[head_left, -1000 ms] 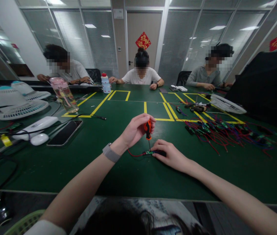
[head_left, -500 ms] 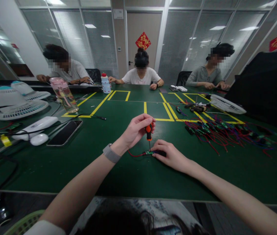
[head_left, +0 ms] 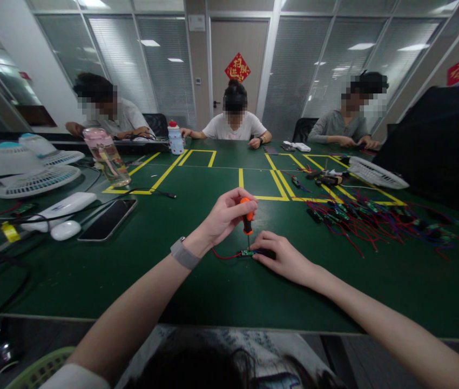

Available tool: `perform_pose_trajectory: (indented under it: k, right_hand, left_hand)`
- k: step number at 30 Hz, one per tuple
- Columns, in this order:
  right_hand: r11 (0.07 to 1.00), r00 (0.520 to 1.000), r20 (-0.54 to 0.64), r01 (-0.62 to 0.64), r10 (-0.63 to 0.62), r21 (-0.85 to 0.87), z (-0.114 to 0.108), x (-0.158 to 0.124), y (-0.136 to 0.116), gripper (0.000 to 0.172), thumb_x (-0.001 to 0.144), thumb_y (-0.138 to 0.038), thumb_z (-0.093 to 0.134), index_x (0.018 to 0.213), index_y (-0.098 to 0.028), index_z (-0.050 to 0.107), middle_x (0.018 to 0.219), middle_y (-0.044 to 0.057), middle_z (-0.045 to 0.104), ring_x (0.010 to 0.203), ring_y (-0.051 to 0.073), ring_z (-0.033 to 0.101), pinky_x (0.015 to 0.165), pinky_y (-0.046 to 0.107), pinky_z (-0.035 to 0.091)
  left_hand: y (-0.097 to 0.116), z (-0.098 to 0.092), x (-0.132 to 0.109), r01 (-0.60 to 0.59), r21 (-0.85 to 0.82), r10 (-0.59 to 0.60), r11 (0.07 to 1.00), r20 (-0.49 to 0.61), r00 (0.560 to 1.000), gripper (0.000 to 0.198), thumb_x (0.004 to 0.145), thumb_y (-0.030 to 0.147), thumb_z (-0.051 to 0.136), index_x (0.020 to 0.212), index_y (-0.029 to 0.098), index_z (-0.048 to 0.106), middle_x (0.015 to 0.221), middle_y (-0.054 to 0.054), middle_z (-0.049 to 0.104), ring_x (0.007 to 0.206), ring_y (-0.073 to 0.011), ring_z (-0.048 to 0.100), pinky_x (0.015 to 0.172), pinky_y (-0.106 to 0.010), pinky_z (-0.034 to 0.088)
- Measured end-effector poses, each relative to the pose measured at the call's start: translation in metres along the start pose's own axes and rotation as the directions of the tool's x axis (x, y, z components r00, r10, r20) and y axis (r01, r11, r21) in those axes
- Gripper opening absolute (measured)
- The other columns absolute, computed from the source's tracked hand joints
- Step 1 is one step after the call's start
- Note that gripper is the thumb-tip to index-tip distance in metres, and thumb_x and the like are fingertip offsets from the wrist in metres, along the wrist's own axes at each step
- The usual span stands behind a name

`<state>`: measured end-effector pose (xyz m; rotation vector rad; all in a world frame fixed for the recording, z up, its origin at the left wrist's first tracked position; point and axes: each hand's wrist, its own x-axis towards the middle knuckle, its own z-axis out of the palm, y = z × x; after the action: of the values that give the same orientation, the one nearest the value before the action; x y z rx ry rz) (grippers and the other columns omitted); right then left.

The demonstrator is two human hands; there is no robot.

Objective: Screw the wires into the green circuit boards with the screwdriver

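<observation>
My left hand (head_left: 224,217) grips a small orange-and-black screwdriver (head_left: 248,219), held upright with its tip down on a little green circuit board (head_left: 248,252). A red wire (head_left: 223,255) trails left from the board across the green table (head_left: 197,270). My right hand (head_left: 282,257) lies on the table just right of the board, its fingers pressed on the board's dark right end, holding it down. A grey watch band sits on my left wrist.
A heap of boards with red and blue wires (head_left: 375,219) lies at the right. At the left are a black phone (head_left: 107,219), a white mouse (head_left: 65,230), white fans (head_left: 31,170), cables and a pink bottle (head_left: 106,156). Three people sit across the table.
My left fingers have shifted slightly on the screwdriver handle, which leans a little differently. My right hand and the board have stayed in place.
</observation>
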<state>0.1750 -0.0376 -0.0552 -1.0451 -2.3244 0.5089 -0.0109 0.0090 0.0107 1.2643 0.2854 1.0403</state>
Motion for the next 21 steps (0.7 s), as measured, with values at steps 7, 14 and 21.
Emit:
perform_pose_trajectory:
  k: [7,14,21]
  right_hand:
    - [1.000,1.000,0.001,-0.012,0.012,-0.001,-0.0009,0.0000,-0.0014,0.014,0.086,-0.015,0.061,0.097,-0.017,0.069,0.092,0.006,0.061,0.088,0.018,0.059,0.080,0.030,0.049]
    - [1.000,1.000,-0.001,-0.016,0.016,0.003,-0.0001,-0.0010,0.0005,0.014,0.086,-0.016,0.061,0.098,-0.017,0.069,0.093,0.006,0.060,0.088,0.018,0.059,0.081,0.031,0.049]
    - [1.000,1.000,0.001,-0.007,0.007,0.004,0.0001,-0.0009,0.0010,0.014,0.086,-0.016,0.061,0.098,-0.018,0.068,0.093,0.005,0.060,0.088,0.018,0.059,0.081,0.031,0.049]
  left_hand:
    - [-0.0009,-0.0003,0.0011,-0.037,-0.031,0.038,0.999,0.015,0.999,0.023,0.074,0.020,0.074,0.073,0.014,0.051,0.075,0.002,0.057,0.064,-0.0070,0.053,0.063,-0.022,0.043]
    - [0.0008,0.0021,0.0017,-0.062,-0.044,0.064,0.997,0.034,0.997,0.029,0.072,0.013,0.073,0.070,0.014,0.045,0.076,0.003,0.057,0.063,-0.0061,0.053,0.061,-0.021,0.041]
    - [0.0008,0.0031,0.0019,-0.040,-0.012,0.040,0.999,0.013,0.999,0.036,0.067,0.013,0.076,0.066,0.015,0.041,0.073,0.004,0.057,0.060,-0.0051,0.052,0.057,-0.020,0.041]
